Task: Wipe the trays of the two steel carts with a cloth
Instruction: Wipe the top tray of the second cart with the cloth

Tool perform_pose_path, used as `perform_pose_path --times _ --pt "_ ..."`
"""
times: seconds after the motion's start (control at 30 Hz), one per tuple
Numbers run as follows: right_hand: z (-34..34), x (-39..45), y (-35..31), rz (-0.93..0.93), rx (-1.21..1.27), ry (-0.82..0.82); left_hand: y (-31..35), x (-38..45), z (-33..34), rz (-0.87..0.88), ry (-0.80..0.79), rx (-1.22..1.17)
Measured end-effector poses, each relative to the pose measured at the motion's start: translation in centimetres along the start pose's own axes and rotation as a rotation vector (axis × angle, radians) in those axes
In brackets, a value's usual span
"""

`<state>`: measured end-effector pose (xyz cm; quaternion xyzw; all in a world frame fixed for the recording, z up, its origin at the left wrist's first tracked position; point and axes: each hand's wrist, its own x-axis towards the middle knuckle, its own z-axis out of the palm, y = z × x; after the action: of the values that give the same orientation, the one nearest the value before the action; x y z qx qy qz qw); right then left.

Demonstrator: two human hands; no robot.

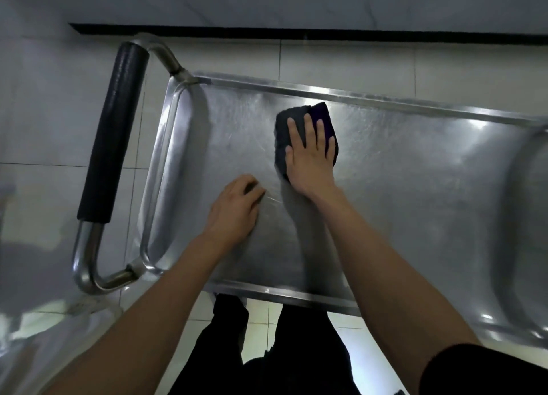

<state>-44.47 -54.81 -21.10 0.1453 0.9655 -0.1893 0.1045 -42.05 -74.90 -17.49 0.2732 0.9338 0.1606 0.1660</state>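
A: Steel tray (400, 187), contents?
B: One dark folded cloth (284, 134), toward the tray's far rim.
A: Hands?
B: Right hand (310, 160) flat on the cloth, fingers straight, gripping nothing. Left hand (234, 214) beside it on bare steel, fingers loosely curled, empty.
A: Surface?
B: Scratched, glossy.

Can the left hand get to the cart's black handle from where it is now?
Probably yes. The left hand rests on the tray holding nothing, and the black handle lies just past the tray's left rim, with nothing between them. The right hand presses the cloth.
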Motion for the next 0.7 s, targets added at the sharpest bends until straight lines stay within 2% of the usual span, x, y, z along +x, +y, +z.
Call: perform_pose_path --times 0.1,0.23,0.43,0.57,0.7 --pt "2.2 -6.2 -1.5 0.024 -0.011 -0.002 -0.8 -1.1 -0.5 0.093 -0.081 0.141" --pt "5.8 -15.1 -3.7 0.07 -0.076 0.009 -3.1 -3.7 -0.7 0.045 -0.142 0.136" --pt "9.5 -25.5 -7.7 0.162 -0.092 0.023 -5.8 -6.0 -1.5 0.144 -0.189 0.174" --pt "10.4 -27.6 -9.5 0.182 -0.066 0.014 -5.9 -5.6 -2.0 0.157 -0.208 0.17" --pt "10.3 -26.3 -9.7 0.22 -0.052 0.025 -6.0 -4.6 -2.1 0.132 -0.138 0.101"
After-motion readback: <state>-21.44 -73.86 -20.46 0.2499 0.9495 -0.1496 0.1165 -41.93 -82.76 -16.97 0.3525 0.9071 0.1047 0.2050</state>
